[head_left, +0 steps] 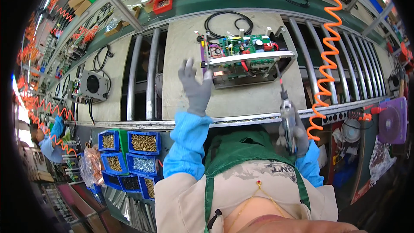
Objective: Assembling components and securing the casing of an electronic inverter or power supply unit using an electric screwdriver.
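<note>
My left hand [195, 87], in a grey glove, is raised at the left front of an open metal chassis with green circuit boards [248, 43]. Its fingers are spread and nothing is in them. A silver power screwdriver [286, 114] is gripped in my gloved right hand [301, 134], in front of the right end of the chassis. The tool's bit points away from me, toward the chassis's right front corner. A pale metal bar [254, 57] runs along the front of the chassis. Beneath the chassis lies a flat light board [183, 26], with a black cable [228, 13] coiled behind.
Conveyor rollers [152, 75] flank the board. An orange coiled hose [330, 56] hangs at right. Blue bins [143, 142] hold screws at my lower left. Another unit with a fan [93, 85] sits further left. A red tray [163, 3] stands at the back; another person [51, 146] is far left.
</note>
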Tool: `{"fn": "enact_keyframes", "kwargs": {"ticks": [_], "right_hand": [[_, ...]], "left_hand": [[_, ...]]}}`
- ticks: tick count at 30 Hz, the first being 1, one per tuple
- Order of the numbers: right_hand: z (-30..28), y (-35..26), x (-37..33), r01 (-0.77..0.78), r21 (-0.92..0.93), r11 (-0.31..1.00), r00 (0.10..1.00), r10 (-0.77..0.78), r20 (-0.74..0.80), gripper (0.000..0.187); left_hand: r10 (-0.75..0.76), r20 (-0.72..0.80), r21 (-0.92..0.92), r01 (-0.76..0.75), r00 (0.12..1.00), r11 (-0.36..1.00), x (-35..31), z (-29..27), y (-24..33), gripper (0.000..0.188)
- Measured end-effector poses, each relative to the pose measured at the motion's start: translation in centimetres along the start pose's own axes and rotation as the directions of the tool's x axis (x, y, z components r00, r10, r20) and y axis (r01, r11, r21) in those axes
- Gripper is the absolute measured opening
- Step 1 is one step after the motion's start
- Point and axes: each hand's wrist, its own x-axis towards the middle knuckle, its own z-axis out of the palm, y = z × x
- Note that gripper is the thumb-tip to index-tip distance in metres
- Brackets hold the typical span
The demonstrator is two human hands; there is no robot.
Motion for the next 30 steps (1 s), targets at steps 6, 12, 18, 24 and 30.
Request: {"fn": "enact_keyframes", "kwargs": {"ticks": [6,12,18,24,30], "right_hand": [[1.8,3.6,2.5,-0.442,-0.224,0.868,0.859,0.482,0.171,0.102],[2.3,6.2,5.5,-0.561,-0.262,0.785,0.747,0.617,0.249,0.091],[6.8,6.0,6.7,-0.476,-0.46,0.75,0.734,0.626,0.263,0.094],[8.6,6.3,7.9,-0.395,-0.627,0.671,0.685,0.67,0.286,0.1],[8.8,7.0,7.8,-0.309,-0.662,0.683,0.685,0.643,0.343,0.102]], "left_hand": [[-0.205,0.238,0.522,0.053,0.949,0.851,-10.1,-8.9,-6.8,0.055],[-0.298,0.079,0.595,0.195,0.951,0.779,-13.8,-15.2,-2.7,0.044],[-0.133,-0.684,0.531,0.615,0.717,0.583,-15.0,-30.5,-2.8,0.026],[-0.183,-0.453,0.859,0.482,0.873,0.173,-10.6,-31.2,-3.4,0.025],[-0.55,-0.447,0.851,0.525,0.705,-0.019,-8.1,-31.1,-2.9,0.028]]}}
